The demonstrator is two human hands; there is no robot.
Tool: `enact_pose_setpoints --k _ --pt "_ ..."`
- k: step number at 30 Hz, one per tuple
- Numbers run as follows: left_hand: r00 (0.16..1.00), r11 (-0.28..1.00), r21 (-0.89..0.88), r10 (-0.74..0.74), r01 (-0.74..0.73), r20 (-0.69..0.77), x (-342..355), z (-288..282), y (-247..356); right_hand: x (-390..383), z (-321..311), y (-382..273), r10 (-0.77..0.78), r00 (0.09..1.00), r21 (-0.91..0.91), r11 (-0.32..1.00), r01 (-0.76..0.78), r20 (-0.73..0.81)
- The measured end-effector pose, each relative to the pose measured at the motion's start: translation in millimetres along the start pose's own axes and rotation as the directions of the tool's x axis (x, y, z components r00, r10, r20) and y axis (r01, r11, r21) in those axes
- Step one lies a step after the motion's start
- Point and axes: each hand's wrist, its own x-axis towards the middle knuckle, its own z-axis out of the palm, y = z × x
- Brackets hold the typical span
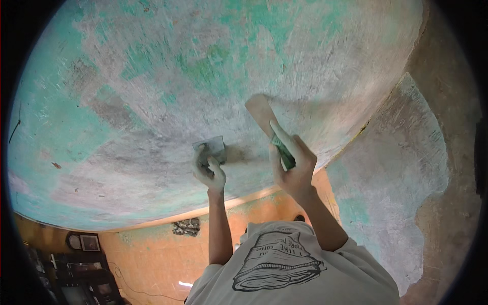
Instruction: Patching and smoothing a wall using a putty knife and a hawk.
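A mottled turquoise and whitish wall (152, 61) fills the upper view. My left hand (207, 170) grips a small grey square plate, perhaps a scraper (216, 145), held against or just over the wall's lower middle; whether it touches is unclear. To the right and a little higher, my right hand (297, 165) is wrapped round the green handle (283, 155) of a putty knife, its wide flat blade (259, 109) angled up-left at the wall surface, with a shadow beside it.
Orange floor (152, 259) shows below, with a crumpled grey bundle (185, 227) at the wall's foot and a loose cable. Dark furniture (84, 269) with a framed item stands lower left. A patchy adjoining wall (386, 203) runs down the right side.
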Motion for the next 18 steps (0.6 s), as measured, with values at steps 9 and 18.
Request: enact_pose_setpoints --k 9,18 --pt "1.000 0.996 0.085 0.023 -0.025 0.019 -7 -12 -15 -39 8 -15 0.051 0.997 0.126 0.991 -0.044 -0.056" --pt "0.976 0.994 -0.082 -0.056 0.075 0.212 -1 -27 -28 -42 17 -23 0.099 0.991 0.000 0.995 -0.099 -0.090"
